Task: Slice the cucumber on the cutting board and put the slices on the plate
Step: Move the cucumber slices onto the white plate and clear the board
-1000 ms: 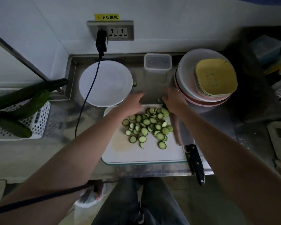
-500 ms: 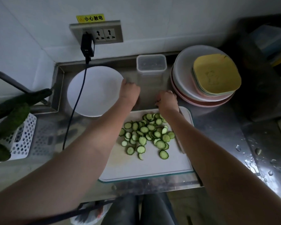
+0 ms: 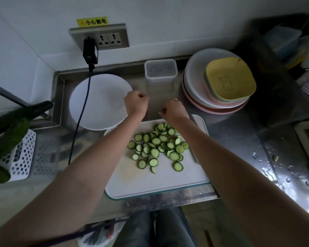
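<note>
Cucumber slices (image 3: 157, 148) on cutting board (image 3: 161, 182); white plate (image 3: 98, 102) bare.
Left hand (image 3: 136, 104) and right hand (image 3: 175, 109) curled; contents possibly small, cannot tell.

A yellow sticker (image 3: 92, 21) above the wall socket (image 3: 106, 38) reads "小心触电"

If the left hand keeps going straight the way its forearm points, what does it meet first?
Probably the clear plastic container by the back wall. The left hand hangs at the white plate's right edge, aimed up and right, though its height above the counter is unclear.
</note>
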A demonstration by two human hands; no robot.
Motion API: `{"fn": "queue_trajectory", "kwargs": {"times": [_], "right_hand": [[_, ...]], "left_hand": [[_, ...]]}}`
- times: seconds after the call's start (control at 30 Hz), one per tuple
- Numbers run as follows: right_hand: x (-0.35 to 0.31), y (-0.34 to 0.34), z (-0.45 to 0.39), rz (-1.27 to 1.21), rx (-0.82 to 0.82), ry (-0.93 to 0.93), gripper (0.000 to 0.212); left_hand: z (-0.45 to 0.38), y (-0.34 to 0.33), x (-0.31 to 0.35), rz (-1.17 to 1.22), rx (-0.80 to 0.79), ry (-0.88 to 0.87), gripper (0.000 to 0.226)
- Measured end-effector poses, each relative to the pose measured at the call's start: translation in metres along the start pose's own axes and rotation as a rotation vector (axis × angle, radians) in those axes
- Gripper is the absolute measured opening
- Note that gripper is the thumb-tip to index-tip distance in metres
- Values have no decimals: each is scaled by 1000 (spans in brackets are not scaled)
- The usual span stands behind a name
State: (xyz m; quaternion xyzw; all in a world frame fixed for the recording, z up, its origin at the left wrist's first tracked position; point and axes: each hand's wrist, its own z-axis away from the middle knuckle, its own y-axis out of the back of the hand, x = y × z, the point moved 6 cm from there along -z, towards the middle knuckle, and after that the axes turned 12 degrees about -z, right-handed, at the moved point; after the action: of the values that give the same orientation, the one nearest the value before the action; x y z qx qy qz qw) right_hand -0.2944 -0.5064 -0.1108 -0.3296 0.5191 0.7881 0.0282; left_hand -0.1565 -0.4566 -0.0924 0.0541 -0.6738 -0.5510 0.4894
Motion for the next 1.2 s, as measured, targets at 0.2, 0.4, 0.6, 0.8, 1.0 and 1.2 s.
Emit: {"fn": "queue_trajectory", "kwargs": {"times": [0.2, 0.4, 0.6, 0.8, 1.0, 1.2], "right_hand": [[1, -3, -1, -78, 16, -59, 21], [-13, 29, 20, -362, 221, -14, 16], [-24, 70, 79, -341, 191, 109, 40], [25, 138, 163, -313, 604, 33, 35], [106, 191, 293, -402, 1071, -179, 17], [227, 201, 443, -494, 1407, -607, 14]], "left_hand": [[18, -32, -14, 547, -246, 422, 12], [42, -38, -9, 948, -405, 710, 6], [81, -42, 63, 1043, -836, 689, 41], [161, -57, 158, 912, -1273, 483, 31], [268, -96, 225, 619, -1484, 431, 30], [397, -134, 276, 412, -1682, 354, 34]]}}
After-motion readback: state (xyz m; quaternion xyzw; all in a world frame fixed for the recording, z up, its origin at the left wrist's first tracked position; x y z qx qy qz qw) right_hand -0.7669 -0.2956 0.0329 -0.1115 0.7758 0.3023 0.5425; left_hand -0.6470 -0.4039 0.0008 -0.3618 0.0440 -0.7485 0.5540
